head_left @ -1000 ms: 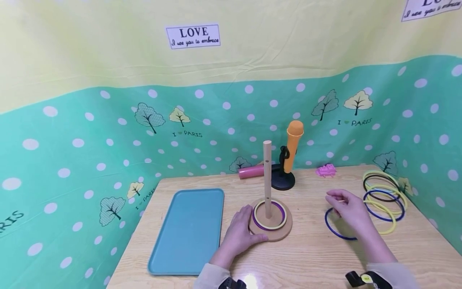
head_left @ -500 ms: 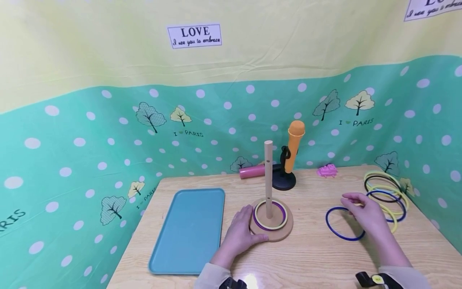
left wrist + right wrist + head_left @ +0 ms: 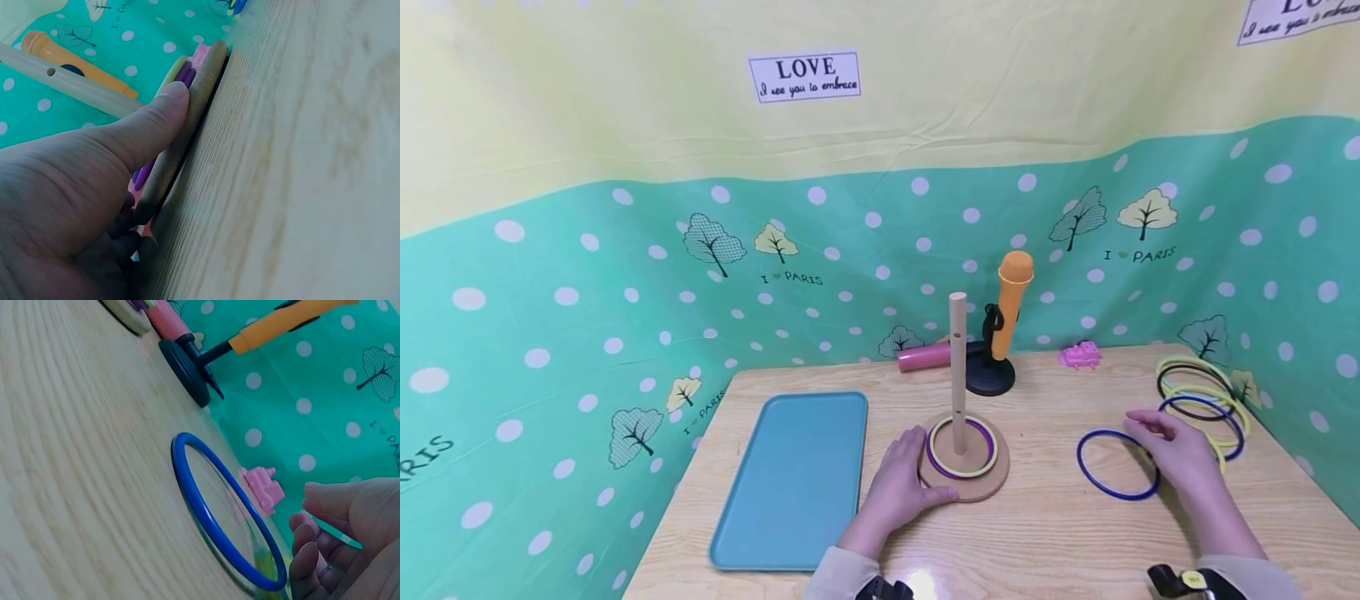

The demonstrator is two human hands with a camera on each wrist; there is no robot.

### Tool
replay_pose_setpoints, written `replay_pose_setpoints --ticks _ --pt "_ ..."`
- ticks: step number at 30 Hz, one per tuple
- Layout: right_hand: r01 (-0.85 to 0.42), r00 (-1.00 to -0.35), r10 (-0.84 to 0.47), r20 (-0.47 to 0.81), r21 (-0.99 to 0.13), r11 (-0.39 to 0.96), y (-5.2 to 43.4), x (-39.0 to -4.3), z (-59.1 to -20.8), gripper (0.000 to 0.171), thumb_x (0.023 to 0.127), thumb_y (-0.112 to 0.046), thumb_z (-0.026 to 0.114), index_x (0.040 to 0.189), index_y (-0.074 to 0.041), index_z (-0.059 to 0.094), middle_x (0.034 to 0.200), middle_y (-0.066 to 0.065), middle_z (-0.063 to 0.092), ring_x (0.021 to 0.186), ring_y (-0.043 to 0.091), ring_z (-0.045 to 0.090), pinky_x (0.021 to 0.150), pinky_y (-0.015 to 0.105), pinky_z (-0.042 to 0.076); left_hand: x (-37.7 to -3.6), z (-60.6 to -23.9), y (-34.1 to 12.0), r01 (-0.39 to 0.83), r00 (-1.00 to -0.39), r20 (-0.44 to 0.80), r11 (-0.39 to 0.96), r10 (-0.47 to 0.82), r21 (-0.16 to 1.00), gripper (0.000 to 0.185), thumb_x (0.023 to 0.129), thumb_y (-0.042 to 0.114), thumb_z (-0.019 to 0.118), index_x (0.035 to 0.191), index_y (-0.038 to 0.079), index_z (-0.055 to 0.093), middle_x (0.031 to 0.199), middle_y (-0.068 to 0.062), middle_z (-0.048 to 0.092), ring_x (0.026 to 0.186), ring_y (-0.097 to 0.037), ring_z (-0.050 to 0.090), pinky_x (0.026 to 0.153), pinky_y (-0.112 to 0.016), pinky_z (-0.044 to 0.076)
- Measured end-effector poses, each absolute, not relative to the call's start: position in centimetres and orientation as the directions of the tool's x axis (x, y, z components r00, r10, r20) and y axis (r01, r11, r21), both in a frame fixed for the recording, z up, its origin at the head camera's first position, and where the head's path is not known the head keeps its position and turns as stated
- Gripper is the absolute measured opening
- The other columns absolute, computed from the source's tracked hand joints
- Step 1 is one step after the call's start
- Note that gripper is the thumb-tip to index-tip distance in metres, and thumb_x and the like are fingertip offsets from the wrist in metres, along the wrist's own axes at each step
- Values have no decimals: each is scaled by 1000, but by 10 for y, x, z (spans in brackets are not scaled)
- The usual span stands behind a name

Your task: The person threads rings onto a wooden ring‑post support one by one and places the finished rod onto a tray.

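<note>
A wooden ring-toss stand (image 3: 958,375) has an upright peg and a round base. Around the foot of the peg lie a pale yellow ring (image 3: 991,460) and purple rings (image 3: 143,175). My left hand (image 3: 898,483) grips the left edge of the base, thumb at the front; its other fingers are partly hidden in the left wrist view. Right of the stand, a blue ring (image 3: 1120,497) lies by itself. Just above its right side hovers my right hand (image 3: 1180,454), fingers loosely curled, holding nothing. In the right wrist view the blue ring (image 3: 209,525) is apart from the fingers.
Several overlapping rings (image 3: 1232,437), yellow, black and blue, lie at the table's right edge. A blue tray (image 3: 793,479) is on the left. Behind the stand are an orange toy microphone (image 3: 1009,308) on a black base, a pink cylinder (image 3: 923,357) and a pink toy (image 3: 1081,354).
My right hand has moved right, from above the single blue ring's middle toward its right side. That ring stays where it was, and my left hand keeps its grip on the base.
</note>
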State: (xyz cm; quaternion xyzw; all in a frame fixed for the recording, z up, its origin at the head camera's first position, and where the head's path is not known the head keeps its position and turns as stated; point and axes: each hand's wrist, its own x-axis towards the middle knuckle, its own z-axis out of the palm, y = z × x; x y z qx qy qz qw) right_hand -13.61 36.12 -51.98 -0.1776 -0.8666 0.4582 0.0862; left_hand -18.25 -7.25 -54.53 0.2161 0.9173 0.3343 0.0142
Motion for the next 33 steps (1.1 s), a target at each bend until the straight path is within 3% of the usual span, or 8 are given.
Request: replay_pose_setpoints --ticks 3,7,10,12,15,19,27,33 --pt "242 -922 387 -32 -826 509 365 -136 -521 61 113 -45 63 152 3 61 151 33 58 121 34 60 71 11 49 -183 -546 -73 390 -905 122 683 407 618 120 81 49 100 167 -6 38 170 -26 43 161 -40 37 136 -53 25" --pt "255 -918 395 -32 -811 527 368 -135 -524 60 113 -43 63 150 4 62 147 32 61 105 19 65 70 13 50 -183 -547 -73 389 -906 122 685 405 617 121 80 50 100 167 -6 38 170 -26 43 161 -40 37 136 -53 25" --pt "259 -917 398 -28 -800 542 370 -136 -526 58 113 -42 64 149 4 63 146 32 62 104 17 63 71 17 50 -183 -546 -72 386 -908 119 688 402 615 121 80 51 100 167 -6 38 170 -26 43 161 -40 37 136 -53 25" --pt "253 -920 391 -21 -794 552 371 -136 -527 57 113 -41 64 148 5 64 145 33 62 110 27 65 75 21 51 -182 -546 -72 383 -909 117 688 401 616 121 80 51 100 167 -6 38 170 -26 43 161 -40 37 136 -53 25" --pt "234 -930 368 -2 -776 586 373 -136 -528 57 114 -41 63 145 6 65 146 36 60 123 45 62 88 37 54 -182 -546 -72 382 -909 117 685 401 620 121 80 51 100 167 -6 38 170 -26 43 161 -40 37 136 -53 25" --pt "197 -942 333 36 -744 639 374 -135 -530 56 113 -42 64 141 6 68 144 38 61 127 55 58 96 60 51 -182 -545 -73 384 -907 120 681 403 623 121 80 50 100 167 -6 38 170 -26 43 160 -41 37 136 -54 25" --pt "171 -947 314 66 -724 669 373 -135 -531 50 112 -38 67 137 5 72 142 37 63 128 57 57 100 68 48 -182 -546 -73 384 -907 119 679 403 626 121 80 51 100 167 -6 38 170 -26 43 160 -41 37 136 -54 25" --pt "182 -957 288 38 -695 696 374 -136 -531 49 109 -36 73 137 4 71 132 34 69 120 54 62 95 67 50 -182 -547 -73 391 -905 126 678 406 623 121 80 51 100 167 -6 38 170 -27 43 160 -41 37 135 -54 25"
